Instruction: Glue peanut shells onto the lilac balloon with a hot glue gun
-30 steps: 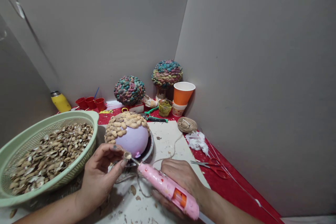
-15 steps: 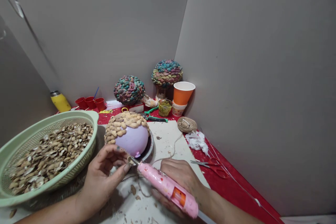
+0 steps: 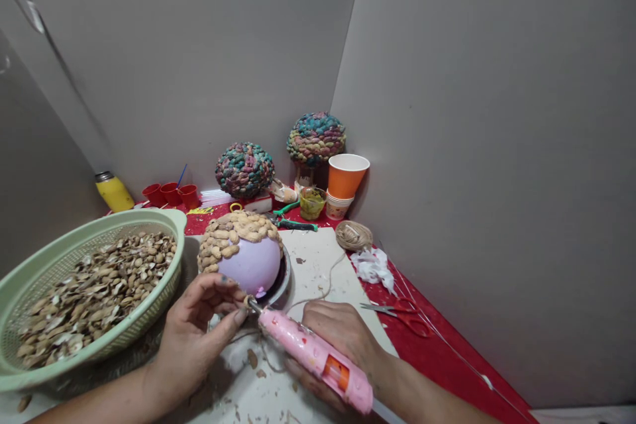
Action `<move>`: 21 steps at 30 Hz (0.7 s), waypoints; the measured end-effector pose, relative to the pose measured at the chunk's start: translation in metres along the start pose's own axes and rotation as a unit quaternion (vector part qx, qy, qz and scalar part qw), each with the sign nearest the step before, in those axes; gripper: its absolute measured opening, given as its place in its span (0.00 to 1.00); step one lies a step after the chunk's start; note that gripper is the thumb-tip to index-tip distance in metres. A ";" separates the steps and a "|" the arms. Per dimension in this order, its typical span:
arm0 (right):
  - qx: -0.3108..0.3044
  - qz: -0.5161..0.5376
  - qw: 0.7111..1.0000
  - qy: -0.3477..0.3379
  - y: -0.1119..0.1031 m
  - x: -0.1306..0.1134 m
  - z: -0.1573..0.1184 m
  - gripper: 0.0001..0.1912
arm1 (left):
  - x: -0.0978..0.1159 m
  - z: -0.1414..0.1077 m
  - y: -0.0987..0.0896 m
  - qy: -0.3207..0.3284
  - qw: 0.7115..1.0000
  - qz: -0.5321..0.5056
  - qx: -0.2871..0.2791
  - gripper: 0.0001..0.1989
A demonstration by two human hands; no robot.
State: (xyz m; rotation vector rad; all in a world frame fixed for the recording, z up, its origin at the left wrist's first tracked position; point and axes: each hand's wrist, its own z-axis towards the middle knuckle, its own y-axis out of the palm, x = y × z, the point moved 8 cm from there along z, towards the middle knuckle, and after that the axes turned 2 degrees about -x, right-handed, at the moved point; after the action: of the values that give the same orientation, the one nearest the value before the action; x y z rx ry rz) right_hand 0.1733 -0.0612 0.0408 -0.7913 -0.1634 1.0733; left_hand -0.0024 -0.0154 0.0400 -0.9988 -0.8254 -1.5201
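Observation:
A pink glue gun point(image 3: 298, 344) is gripped in my right hand point(image 3: 348, 334), its metal nozzle pointing up and left. Between thumb and fingertips my left hand point(image 3: 199, 328) pinches a small peanut shell point(image 3: 247, 303), which the nozzle meets. Just beyond both hands a lilac balloon point(image 3: 254, 265) rests in a round metal bowl point(image 3: 287, 281). Peanut shells point(image 3: 223, 235) cover its top and left side, while its front right is bare, with the pink knot low down. A glue stick sticks out of the gun's back end.
At left stands a green basket point(image 3: 177, 245) of shells. Behind are two colored shell balls point(image 3: 244, 169) point(image 3: 317, 139), red cups point(image 3: 170, 194), a yellow bottle point(image 3: 114, 193), pliers point(image 3: 293, 224) and an orange cup point(image 3: 345, 175). Twine point(image 3: 354, 236) and scissors point(image 3: 405, 318) lie right.
The glue gun has shifted very slightly left, and its nozzle has moved a little at the shell. My left hand has barely moved.

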 end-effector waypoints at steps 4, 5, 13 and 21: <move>-0.007 0.016 1.000 0.009 0.002 0.002 -0.002 0.16 | 0.001 0.001 0.000 0.014 1.000 0.004 0.001 0.17; -0.005 0.013 1.000 0.006 0.002 0.002 -0.002 0.16 | 0.002 0.001 0.000 0.019 1.000 0.005 0.002 0.17; -0.001 -0.006 1.000 -0.014 0.000 -0.001 0.002 0.15 | 0.007 0.001 0.001 0.034 0.999 0.026 0.010 0.16; 0.005 -0.006 1.000 -0.012 -0.003 -0.004 0.005 0.16 | 0.011 0.000 0.001 0.056 0.998 0.032 0.006 0.20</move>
State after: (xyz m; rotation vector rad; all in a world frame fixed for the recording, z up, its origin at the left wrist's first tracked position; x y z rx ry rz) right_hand 0.1709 -0.0630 0.0471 -0.7679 -0.1821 1.0723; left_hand -0.0018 -0.0196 0.0501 -0.9153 -0.7166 -1.4998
